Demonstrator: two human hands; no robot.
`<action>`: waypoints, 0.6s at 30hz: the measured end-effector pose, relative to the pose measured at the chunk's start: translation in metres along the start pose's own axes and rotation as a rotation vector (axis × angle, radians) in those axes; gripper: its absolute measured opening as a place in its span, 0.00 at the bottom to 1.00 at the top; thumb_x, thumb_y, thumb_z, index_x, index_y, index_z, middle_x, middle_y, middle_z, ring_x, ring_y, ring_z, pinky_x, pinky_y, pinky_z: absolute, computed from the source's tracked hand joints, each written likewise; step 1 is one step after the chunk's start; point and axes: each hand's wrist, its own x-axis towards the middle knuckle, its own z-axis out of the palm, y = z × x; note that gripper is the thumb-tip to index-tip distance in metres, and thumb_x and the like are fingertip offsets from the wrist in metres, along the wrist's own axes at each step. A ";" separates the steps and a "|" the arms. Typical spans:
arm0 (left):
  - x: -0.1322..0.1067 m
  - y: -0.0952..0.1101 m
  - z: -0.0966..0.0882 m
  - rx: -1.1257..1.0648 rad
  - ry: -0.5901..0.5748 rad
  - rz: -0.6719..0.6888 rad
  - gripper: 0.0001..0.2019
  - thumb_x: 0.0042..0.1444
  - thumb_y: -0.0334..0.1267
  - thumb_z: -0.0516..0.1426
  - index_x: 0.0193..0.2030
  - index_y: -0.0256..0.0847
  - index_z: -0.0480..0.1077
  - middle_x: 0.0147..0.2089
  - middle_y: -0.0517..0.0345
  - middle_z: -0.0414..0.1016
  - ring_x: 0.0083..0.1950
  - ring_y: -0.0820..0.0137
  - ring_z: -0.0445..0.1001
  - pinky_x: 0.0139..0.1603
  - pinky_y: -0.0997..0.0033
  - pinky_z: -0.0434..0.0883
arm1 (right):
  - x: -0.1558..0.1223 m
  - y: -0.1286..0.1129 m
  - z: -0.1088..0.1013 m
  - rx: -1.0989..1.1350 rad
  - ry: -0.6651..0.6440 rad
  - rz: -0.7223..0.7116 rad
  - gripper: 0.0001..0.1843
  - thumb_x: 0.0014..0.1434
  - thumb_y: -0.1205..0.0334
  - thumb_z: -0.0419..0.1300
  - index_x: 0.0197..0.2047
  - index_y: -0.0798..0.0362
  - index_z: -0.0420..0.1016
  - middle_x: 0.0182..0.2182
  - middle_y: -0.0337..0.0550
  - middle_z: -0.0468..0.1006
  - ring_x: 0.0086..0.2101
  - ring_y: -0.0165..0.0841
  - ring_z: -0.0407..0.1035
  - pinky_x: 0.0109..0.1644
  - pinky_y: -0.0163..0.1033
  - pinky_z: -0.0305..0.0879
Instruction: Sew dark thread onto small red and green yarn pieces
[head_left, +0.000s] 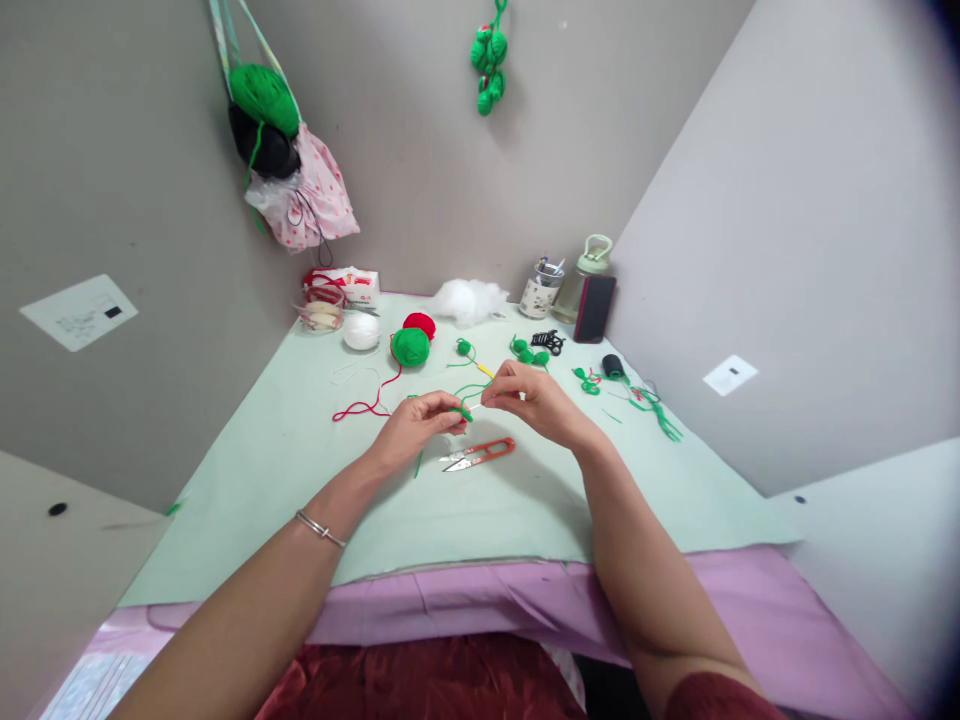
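My left hand (420, 425) is closed in a pinch on a small green crochet piece (460, 412) with green yarn trailing from it. My right hand (529, 395) is closed on a crochet hook with a yellow handle (486, 371), its tip at the green piece. Both hands hover over the pale green table mat (300, 470). Orange thread snips (480, 455) lie on the mat just below the hands. A green yarn ball (410, 346) sits behind the left hand, with a red yarn ball (419, 323) beyond it and a red strand (360, 408) curling on the mat.
At the back stand a white yarn ball (362, 331), white stuffing (470, 299), a cup of pens (540, 290), a bottle (589, 275) and a dark phone (595, 310). Small green crochet pieces (529, 352) and green scraps (652, 408) lie right. Bags (292, 170) hang on the wall.
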 end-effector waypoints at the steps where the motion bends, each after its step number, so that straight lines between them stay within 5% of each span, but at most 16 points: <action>1: 0.000 0.000 0.000 0.002 0.000 -0.001 0.12 0.52 0.43 0.64 0.39 0.38 0.76 0.39 0.55 0.77 0.40 0.67 0.77 0.49 0.64 0.70 | 0.000 0.000 0.000 -0.001 -0.001 0.000 0.08 0.64 0.63 0.60 0.36 0.49 0.81 0.31 0.41 0.70 0.35 0.31 0.66 0.39 0.37 0.59; 18: -0.001 0.000 0.000 -0.018 -0.059 -0.025 0.14 0.54 0.45 0.63 0.44 0.39 0.77 0.40 0.55 0.77 0.40 0.68 0.76 0.50 0.64 0.70 | 0.002 -0.004 0.006 0.121 -0.054 -0.003 0.09 0.63 0.59 0.60 0.37 0.50 0.82 0.31 0.41 0.69 0.33 0.31 0.65 0.38 0.36 0.60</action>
